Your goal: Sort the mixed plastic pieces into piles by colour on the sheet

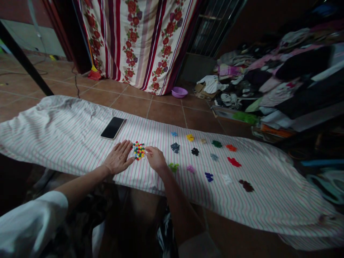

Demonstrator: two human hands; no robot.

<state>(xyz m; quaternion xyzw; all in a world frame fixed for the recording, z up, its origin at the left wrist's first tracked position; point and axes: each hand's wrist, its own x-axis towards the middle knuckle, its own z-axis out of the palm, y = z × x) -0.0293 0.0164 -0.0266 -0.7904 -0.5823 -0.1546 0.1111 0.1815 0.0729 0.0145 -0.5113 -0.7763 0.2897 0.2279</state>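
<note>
A mixed patch of small coloured pieces [139, 151] lies on the striped cloth [150, 179] between my hands. My left hand [119, 156] rests flat at the left side of the patch, fingers stretched out. At its right edge, my right hand [155, 157] has its fingers pinched together; whatever they hold is too small to name. Farther right are single-colour piles, among them dark grey pieces [175, 147], black pieces [195, 151], lime green pieces [173, 167], red pieces [234, 162] and brown pieces [246, 185].
A phone [113, 128] lies on the cloth beyond my left hand. On the tiled floor behind stand a purple basin [179, 92] and a red broom [94, 74] near a floral curtain [134, 39]. Clothes [258, 75] are heaped at the right.
</note>
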